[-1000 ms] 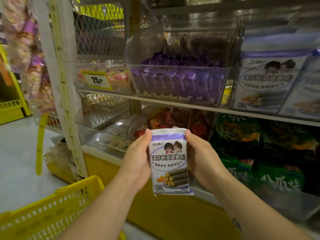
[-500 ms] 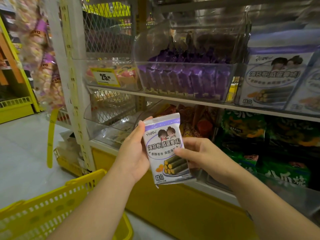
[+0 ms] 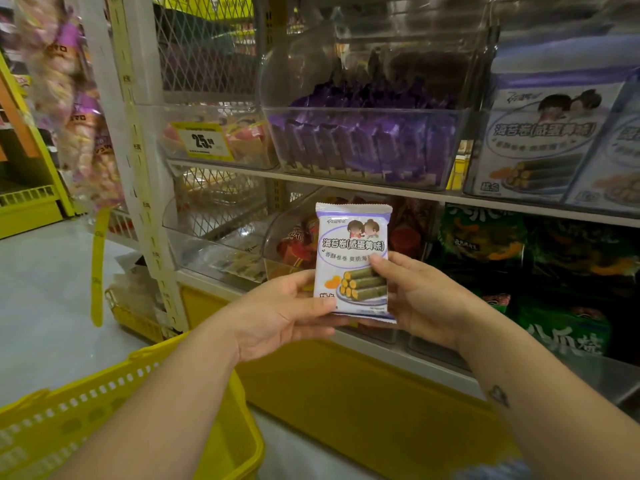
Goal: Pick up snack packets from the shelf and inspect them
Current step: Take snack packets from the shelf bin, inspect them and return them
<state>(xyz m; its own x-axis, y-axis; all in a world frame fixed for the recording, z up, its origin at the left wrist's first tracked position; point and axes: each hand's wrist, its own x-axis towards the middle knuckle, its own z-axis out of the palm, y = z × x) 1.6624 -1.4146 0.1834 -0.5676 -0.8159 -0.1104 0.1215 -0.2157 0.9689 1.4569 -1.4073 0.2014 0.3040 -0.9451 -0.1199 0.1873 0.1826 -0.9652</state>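
The snack packet (image 3: 353, 261), judged light, crinkly and crushable, is pinched at its lower edges by the left hand (image 3: 277, 317) and right hand (image 3: 420, 299); sealed margins are best gripped

Glossy foil-like snack packet (image 3: 351, 261), clear smooth plastic bins (image 3: 363, 147), perhaps plastic yellow basket (image 3: 221, 445).

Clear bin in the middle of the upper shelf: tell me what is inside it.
The clear bin holds purple packets standing upright in rows against its front wall. Darker shapes show farther back, but the hazy curved cover blurs them, so I cannot tell what they are.
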